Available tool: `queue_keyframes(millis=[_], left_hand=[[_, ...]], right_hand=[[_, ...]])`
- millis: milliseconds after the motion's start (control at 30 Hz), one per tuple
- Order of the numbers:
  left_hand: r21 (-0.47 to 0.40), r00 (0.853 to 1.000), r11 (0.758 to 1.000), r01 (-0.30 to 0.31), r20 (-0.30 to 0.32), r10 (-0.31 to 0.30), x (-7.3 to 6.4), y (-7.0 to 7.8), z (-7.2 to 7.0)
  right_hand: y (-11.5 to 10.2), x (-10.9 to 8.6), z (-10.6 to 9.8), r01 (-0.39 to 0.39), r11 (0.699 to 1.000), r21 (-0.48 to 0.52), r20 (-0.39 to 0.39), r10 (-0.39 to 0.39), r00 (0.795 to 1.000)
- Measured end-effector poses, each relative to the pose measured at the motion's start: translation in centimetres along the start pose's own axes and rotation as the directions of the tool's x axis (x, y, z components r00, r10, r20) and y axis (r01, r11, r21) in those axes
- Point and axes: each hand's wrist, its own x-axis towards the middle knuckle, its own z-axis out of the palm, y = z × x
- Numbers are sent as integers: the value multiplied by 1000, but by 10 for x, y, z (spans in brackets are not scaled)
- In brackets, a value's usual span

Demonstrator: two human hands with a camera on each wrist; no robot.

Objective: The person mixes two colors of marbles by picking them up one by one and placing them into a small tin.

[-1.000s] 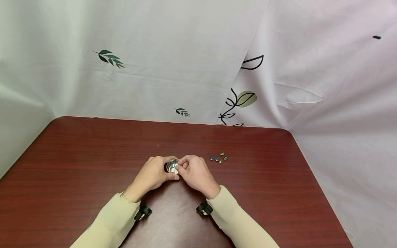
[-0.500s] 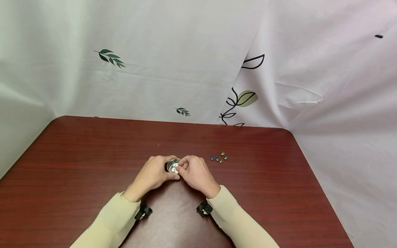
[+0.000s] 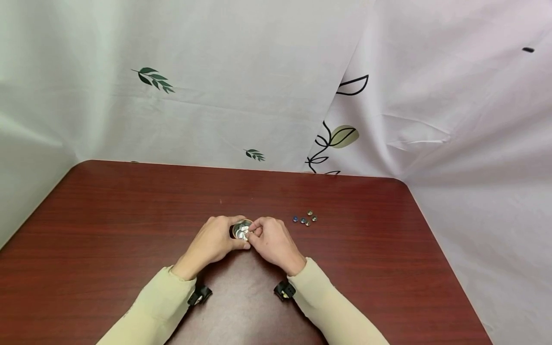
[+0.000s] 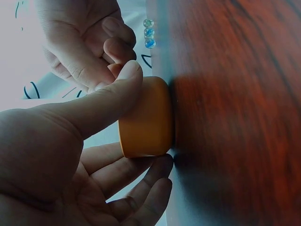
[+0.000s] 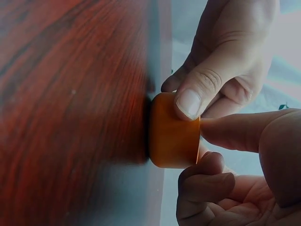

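Observation:
A small orange cup (image 4: 148, 117) with a shiny silvery inside stands on the table. My left hand (image 3: 214, 242) grips it from the left, thumb (image 5: 189, 103) on the near side of the wall and fingers round the other side. My right hand (image 3: 274, 241) is at the cup's mouth with its fingers curled. Its thumb (image 5: 230, 132) reaches over the rim into the opening, and the index finger is bent beside it. Whether these fingertips pinch anything is hidden. Bright shapes show inside the cup, too small to make out. Several glass marbles (image 3: 303, 221) lie to the right.
The dark red wooden table (image 3: 129, 215) has rounded far corners. White cloth (image 3: 241, 96) with a leaf print hangs behind it and along the sides. Black wrist cameras (image 3: 284, 290) sit at both cuffs.
The fingers of my right hand have shifted slightly to the right at the cup's rim. My left hand keeps its grip on the cup, and the marbles lie as before.

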Motion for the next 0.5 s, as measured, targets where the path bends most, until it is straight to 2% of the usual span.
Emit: queue_keyframes(millis=[500], left_hand=[[-2, 1000, 1000, -15, -1, 15, 1, -2, 1]], right_hand=[[-3, -2, -4, -21, 1000, 12, -6, 21, 1000]])
